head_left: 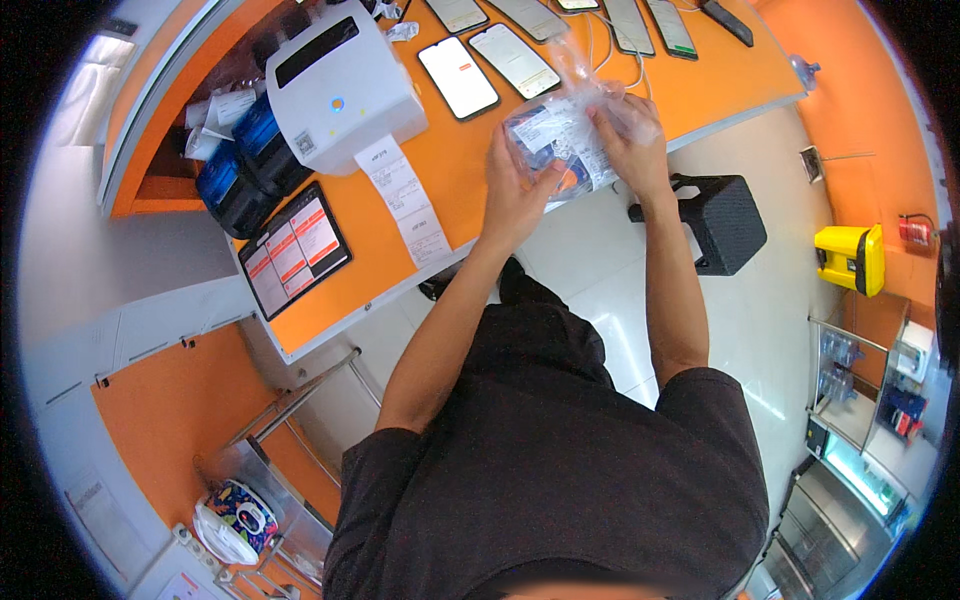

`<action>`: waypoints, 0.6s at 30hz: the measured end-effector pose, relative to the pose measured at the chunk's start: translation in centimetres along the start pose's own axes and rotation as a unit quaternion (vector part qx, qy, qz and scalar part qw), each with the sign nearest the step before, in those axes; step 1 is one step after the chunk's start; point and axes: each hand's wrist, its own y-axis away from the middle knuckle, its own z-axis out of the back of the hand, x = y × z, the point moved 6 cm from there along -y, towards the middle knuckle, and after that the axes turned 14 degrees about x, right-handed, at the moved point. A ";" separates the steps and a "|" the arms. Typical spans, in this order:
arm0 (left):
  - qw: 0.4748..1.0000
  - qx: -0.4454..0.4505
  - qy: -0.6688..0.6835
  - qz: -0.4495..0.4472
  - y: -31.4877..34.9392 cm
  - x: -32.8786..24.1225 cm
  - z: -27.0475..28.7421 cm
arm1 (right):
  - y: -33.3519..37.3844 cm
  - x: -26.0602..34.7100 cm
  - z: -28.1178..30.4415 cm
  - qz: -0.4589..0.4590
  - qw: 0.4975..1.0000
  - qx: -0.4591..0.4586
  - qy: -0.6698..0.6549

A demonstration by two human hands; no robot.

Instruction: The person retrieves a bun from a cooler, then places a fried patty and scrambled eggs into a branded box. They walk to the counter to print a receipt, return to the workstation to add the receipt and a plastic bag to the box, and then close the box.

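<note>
Over the near edge of the orange counter [385, 240], I hold a clear plastic bag [540, 130] with both hands. Blue contents and white printed labels show through the film, with a small orange patch low down. My left hand [517, 195] grips the bag's lower left side, the thumb lying across its front. At its upper right, my right hand [635, 150] has its fingers closed on the bunched, loose plastic. What exactly lies inside cannot be made out. Just beyond the bag are a phone with a white screen [458, 78] and another lit phone [514, 61].
A white label printer [340, 90] with a long paper strip [405, 205] stands left, beside a tablet [296, 250]. More phones and cables lie along the counter's far side. A black stool-like object [725, 225] stands on the floor at right, near a yellow case [850, 260].
</note>
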 end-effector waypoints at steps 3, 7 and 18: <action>0.999 -0.021 0.040 -0.006 -1.3 1.9 -0.4 | -1.0 -0.7 -1.0 0.005 0.994 0.008 0.112; 0.994 0.009 0.084 0.074 -4.2 2.5 1.1 | -5.1 -3.5 -2.7 -0.055 0.981 0.073 0.171; 0.937 0.047 0.087 0.334 -8.7 -0.7 4.4 | -15.2 -9.0 -7.4 -0.067 0.943 0.242 0.217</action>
